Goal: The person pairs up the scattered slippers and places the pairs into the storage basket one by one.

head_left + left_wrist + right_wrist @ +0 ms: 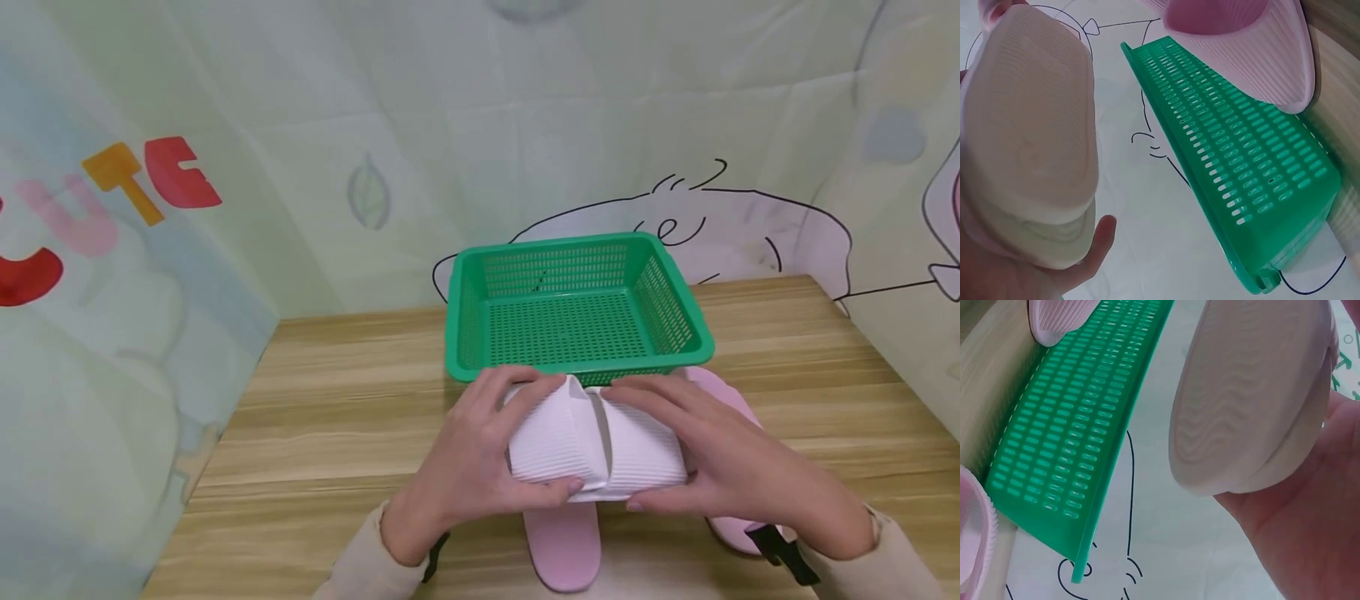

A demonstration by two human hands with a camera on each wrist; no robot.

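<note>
A pair of white ribbed slippers (551,437) is held up in front of me, one against the other. My left hand (480,454) grips the left side, fingers over the top and thumb along the lower edge. On the other side my right hand (712,450) grips the pair the same way. Both wrist views show a pale wavy-patterned sole, in the left wrist view the sole (1032,119) and in the right wrist view the sole (1241,400). Below the hands lies a pink slipper (564,550), partly hidden by the white pair. Another pink slipper (720,392) is partly behind my right hand.
A green perforated basket (577,364) stands at the back of the wooden table (337,417), just beyond the white slippers. Behind it hangs a printed cloth backdrop (315,167) with cartoon drawings and coloured letters, also running along both sides.
</note>
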